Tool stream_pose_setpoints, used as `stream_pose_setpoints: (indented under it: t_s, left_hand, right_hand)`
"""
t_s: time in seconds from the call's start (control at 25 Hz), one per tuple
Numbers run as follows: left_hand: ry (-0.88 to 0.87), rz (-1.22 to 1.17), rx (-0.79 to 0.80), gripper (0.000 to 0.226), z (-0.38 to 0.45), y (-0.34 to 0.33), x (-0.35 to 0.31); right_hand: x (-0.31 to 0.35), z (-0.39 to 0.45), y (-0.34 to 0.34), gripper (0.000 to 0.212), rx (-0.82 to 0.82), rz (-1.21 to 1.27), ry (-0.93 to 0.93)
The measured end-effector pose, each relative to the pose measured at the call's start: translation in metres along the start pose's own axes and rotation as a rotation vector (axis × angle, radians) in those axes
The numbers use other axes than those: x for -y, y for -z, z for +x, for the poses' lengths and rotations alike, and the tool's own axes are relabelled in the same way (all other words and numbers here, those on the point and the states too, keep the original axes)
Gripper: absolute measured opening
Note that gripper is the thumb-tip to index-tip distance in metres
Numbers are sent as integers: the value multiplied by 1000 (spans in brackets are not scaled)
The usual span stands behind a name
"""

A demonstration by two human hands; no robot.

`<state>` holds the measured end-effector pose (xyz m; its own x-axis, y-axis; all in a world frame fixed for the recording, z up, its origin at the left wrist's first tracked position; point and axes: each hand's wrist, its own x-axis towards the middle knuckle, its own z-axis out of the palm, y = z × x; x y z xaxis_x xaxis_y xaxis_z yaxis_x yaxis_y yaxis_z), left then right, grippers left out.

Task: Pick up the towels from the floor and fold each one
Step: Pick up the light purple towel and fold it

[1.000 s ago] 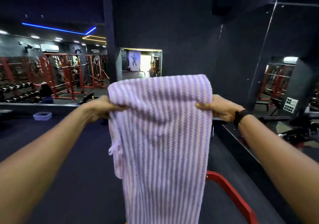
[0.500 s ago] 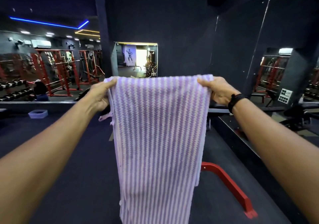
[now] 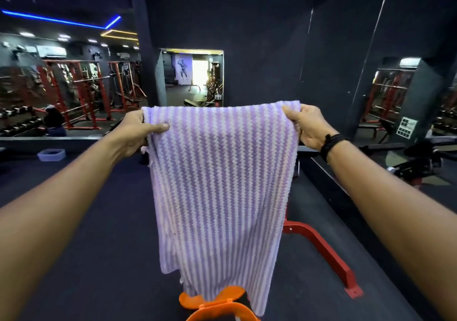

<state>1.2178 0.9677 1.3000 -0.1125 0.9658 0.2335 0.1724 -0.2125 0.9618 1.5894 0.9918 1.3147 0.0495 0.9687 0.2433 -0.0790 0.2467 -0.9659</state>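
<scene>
since half a second ago both hands have stayed at the top corners of the purple-and-white striped terry towel (image 3: 222, 184), and its lower end now hangs free over an orange plastic piece (image 3: 217, 306) at the bottom edge of view. both arms reach straight forward, the left hand (image 3: 138, 132) pinching the left corner under its thumb and the right hand (image 3: 306, 125), a black wristband (image 3: 331, 144) behind it, gripping the right corner with curled fingers. dark floor (image 3: 99, 246) lies open to the left, while a red metal frame (image 3: 321, 249) sits close on the right.
</scene>
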Motion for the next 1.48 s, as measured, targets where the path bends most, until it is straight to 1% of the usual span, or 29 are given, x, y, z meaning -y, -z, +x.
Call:
stream_pose_setpoints:
  t_s: [0.04,0.08,0.16,0.2,0.24,0.28,0.32,0.36,0.4,0.48,0.52,0.56,0.64,0.68,0.72,0.76,0.84,0.92,0.96,1.0,1.12,1.16,1.24,1.28,1.36,1.4,1.48]
  left_hand:
    - [6,29,-1,13,-3,1,-2]
    - [33,56,38,12,-8,1,-4]
    - [101,98,156,21,-14,-1,-5]
    - [137,116,173,23,-15,-1,-4]
    - [166,128,143,18,-14,-1,-3]
    - [190,132,80,14,-13,-1,-3]
    - [208,128,13,18,-10,1,-1]
    - [224,121,-34,23,-7,3,-1]
    - [240,99,-40,24,-8,5,-2]
    - [244,-10,38,21,-8,6,-3]
    - [227,-67,64,29,-8,6,-3]
    - [206,-92,64,40,-8,5,-3]
    - [145,-78,1,55,-6,5,-3]
    - [118,-78,-11,59,-5,3,-2]
    - [89,-71,-10,58,-6,3,-2]
    - [59,-54,-12,54,-7,2,-1]
    - [15,30,-52,44,-5,3,4]
    - [-23,129,-69,38,-5,3,7]
    - [-46,177,-71,37,-5,3,8]
    - [-65,227,-83,34,-5,2,10]
    - [-176,395,-163,22,-2,2,14]
    - [-243,475,-213,20,0,2,16]
    - [-354,646,-297,19,3,3,19]
    - [-362,681,-302,18,4,4,19]
    - [-314,671,-204,16,6,5,18]
    - [-270,675,-116,16,8,8,20]
    - [-115,786,111,15,8,12,25]
  right_hand:
    - [-2,0,-2,10,-8,5,-1]
    - [-3,0,-3,10,-20,15,-10]
    - [-6,0,-5,10,-49,-46,-16]
    - [-7,1,-5,10,-64,-91,-7]
    - [-8,1,-4,10,-68,-111,2]
    - [-8,1,-3,9,-45,-109,3]
    - [-8,-1,-1,9,13,-109,-7]
    - [-9,-2,1,14,80,-134,-11]
    - [-11,-2,4,20,127,-176,-1]
    - [-14,-2,8,21,91,-238,47]
    - [-15,-1,10,19,63,-236,53]
    - [-15,-1,13,20,76,-215,30]
    - [-13,-3,16,32,208,-186,-38]
    - [-15,-3,18,40,252,-200,-48]
    - [-17,-2,19,45,244,-220,-43]
    - [-18,-2,19,48,193,-250,-24]
    - [-20,1,20,52,34,-303,24]
    - [-22,6,25,57,-54,-315,40]
    - [-24,8,27,56,-60,-333,47]
    - [-26,9,29,50,-54,-381,76]
    - [-35,14,36,19,-93,-670,220]
    - [-36,13,36,14,-113,-765,256]
    - [-37,11,35,15,-97,-883,302]
    - [-38,11,35,18,-59,-910,307]
    - [-38,11,39,23,58,-900,266]
    - [-39,10,41,25,155,-867,229]
    - [-49,5,44,25,358,-801,124]
